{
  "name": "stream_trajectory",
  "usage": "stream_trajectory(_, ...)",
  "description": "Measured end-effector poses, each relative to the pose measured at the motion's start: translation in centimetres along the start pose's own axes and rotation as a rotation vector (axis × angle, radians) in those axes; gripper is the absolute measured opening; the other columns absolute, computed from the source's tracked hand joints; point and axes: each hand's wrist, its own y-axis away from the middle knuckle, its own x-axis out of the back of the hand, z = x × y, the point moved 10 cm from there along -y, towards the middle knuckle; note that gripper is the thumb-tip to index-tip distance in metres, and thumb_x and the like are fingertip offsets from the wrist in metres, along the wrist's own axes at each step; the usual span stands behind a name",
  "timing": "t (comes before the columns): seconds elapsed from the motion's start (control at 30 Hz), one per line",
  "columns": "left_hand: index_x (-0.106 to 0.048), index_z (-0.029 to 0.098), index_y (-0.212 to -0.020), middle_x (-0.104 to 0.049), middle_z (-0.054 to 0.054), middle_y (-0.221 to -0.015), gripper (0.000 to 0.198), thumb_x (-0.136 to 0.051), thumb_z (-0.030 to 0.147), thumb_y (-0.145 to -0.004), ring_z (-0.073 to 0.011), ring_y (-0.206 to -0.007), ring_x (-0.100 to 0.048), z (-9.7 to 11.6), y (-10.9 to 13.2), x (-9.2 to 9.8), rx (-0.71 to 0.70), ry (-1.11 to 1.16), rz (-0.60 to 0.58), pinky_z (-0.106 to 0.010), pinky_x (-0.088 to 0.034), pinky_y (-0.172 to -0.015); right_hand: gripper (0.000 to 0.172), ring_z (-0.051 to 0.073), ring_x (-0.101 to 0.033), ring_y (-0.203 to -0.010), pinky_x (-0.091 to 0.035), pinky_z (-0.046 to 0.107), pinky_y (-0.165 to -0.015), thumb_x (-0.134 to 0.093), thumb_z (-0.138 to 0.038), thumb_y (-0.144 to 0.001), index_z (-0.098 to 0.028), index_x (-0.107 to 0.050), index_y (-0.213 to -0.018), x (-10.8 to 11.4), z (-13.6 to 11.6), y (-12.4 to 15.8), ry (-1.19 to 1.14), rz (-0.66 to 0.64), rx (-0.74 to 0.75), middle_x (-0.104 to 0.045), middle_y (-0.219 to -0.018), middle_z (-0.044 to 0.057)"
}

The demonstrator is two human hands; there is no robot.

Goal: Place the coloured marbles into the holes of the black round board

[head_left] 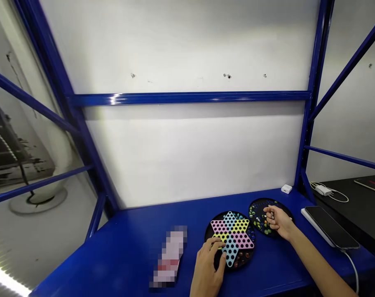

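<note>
A star-shaped Chinese checkers board (230, 231), in pink, blue and yellow with dark holes, sits in a round black tray (208, 222). Marbles show in the tray around the star, reddish brown ones (243, 259) at the lower right and blue ones (251, 233) at the right. My left hand (208, 262) rests on the board's lower left part, fingers lying apart on top. Over a second round black dish (258, 202), which holds scattered yellow, green and blue marbles (257, 222), hovers my right hand (278, 220). Its fingers are curled together, and what they pinch is too small to tell.
Left of the board lies a blurred pale packet (172, 255) on the blue tabletop (119, 247). A phone (331, 226) on a white block, with a cable, lies at right. A small white case (286, 189) stands by the back post. Blue rack bars (190, 97) frame the workspace.
</note>
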Motion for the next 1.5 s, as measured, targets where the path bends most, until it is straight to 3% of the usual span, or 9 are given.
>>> stream_trajectory(0.1,-0.069,0.029,-0.11,-0.068,-0.006,-0.124,0.026,-0.05,0.042,-0.097,-0.0267,-0.118,-0.064,0.2,0.0,0.0,-0.006,-0.004,-0.005,-0.046,-0.054,-0.1,0.024,0.007,-0.029,-0.041,-0.018,0.019,-0.039,-0.056,-0.042,-0.084,-0.02,-0.062,-0.076,1.2,-0.6,-0.7,0.294,0.054,0.083,-0.041,-0.057,-0.006)
stream_trajectory(0.17,-0.069,0.03,-0.109,-0.069,-0.006,-0.121,0.025,-0.05,0.041,-0.097,-0.0263,-0.116,-0.065,0.4,-0.1,0.1,-0.018,-0.008,-0.005,-0.046,-0.054,-0.101,0.026,0.011,-0.043,-0.048,-0.03,0.022,-0.044,-0.056,-0.045,-0.082,-0.021,-0.064,-0.075,1.6,-1.3,-1.0,0.532,0.078,0.154,-0.052,-0.061,-0.003)
stream_trajectory(0.27,-0.069,0.03,-0.107,-0.07,-0.005,-0.119,0.023,-0.051,0.04,-0.097,-0.0258,-0.114,-0.066,0.8,-0.1,0.3,-0.038,-0.016,0.008,-0.045,-0.054,-0.1,0.027,0.02,-0.062,-0.076,-0.045,0.028,-0.063,-0.053,-0.043,-0.082,-0.021,-0.067,-0.073,1.0,-2.5,-1.1,0.829,0.062,0.306,-0.069,-0.08,0.003)
stream_trajectory(0.53,-0.07,0.03,-0.104,-0.072,-0.004,-0.116,0.021,-0.052,0.038,-0.096,-0.0249,-0.112,-0.067,1.1,0.0,0.5,-0.065,-0.027,0.017,-0.042,-0.055,-0.098,0.013,0.021,-0.064,-0.087,-0.039,0.027,-0.07,-0.061,-0.028,-0.081,-0.021,-0.069,-0.089,-2.0,-1.4,-2.3,1.434,0.048,0.361,-0.071,-0.091,0.006)
stream_trajectory(0.83,-0.069,0.03,-0.101,-0.073,-0.003,-0.113,0.018,-0.053,0.035,-0.095,-0.0244,-0.111,-0.067,1.3,0.0,0.5,-0.08,-0.037,0.01,-0.041,-0.055,-0.098,0.019,0.023,-0.064,-0.096,-0.039,0.028,-0.073,-0.058,-0.024,-0.083,-0.019,-0.068,-0.099,-3.4,-1.2,-2.6,1.503,0.038,0.36,-0.071,-0.102,0.009)
stream_trajectory(1.0,-0.069,0.03,-0.101,-0.073,-0.003,-0.112,0.018,-0.053,0.035,-0.095,-0.0238,-0.11,-0.067,1.3,-0.1,0.5,-0.086,-0.034,0.009,-0.04,-0.055,-0.097,0.012,0.023,-0.064,-0.094,-0.037,0.028,-0.071,-0.056,-0.024,-0.087,-0.02,-0.068,-0.091,-3.8,-1.2,-2.4,1.525,0.046,0.367,-0.071,-0.096,0.008)
stream_trajectory(1.13,-0.068,0.03,-0.1,-0.074,-0.003,-0.11,0.017,-0.053,0.032,-0.094,-0.0236,-0.109,-0.067,1.3,-0.1,0.4,-0.09,-0.028,0.002,-0.04,-0.055,-0.096,0.019,0.021,-0.064,-0.086,-0.036,0.027,-0.069,-0.05,-0.024,-0.093,-0.021,-0.064,-0.08,-3.7,-1.4,-2.3,1.512,0.055,0.37,-0.07,-0.087,0.006)
stream_trajectory(1.27,-0.067,0.03,-0.1,-0.073,-0.002,-0.11,0.016,-0.053,0.031,-0.094,-0.0234,-0.109,-0.067,1.1,-0.1,0.2,-0.08,-0.028,-0.008,-0.04,-0.054,-0.097,0.012,0.023,-0.063,-0.097,-0.038,0.028,-0.074,-0.056,-0.031,-0.093,-0.022,-0.062,-0.091,-3.6,-1.5,-1.8,1.579,0.051,0.408,-0.068,-0.103,0.007)
stream_trajectory(1.5,-0.065,0.029,-0.102,-0.072,-0.004,-0.111,0.016,-0.05,0.031,-0.096,-0.0245,-0.111,-0.065,1.3,-0.2,-0.1,-0.046,-0.008,-0.056,-0.045,-0.049,-0.102,0.021,0.021,-0.065,-0.089,-0.04,0.03,-0.077,-0.041,-0.023,-0.099,-0.019,-0.058,-0.112,-2.3,-0.2,-0.8,1.674,-0.002,0.428,-0.06,-0.115,0.01)
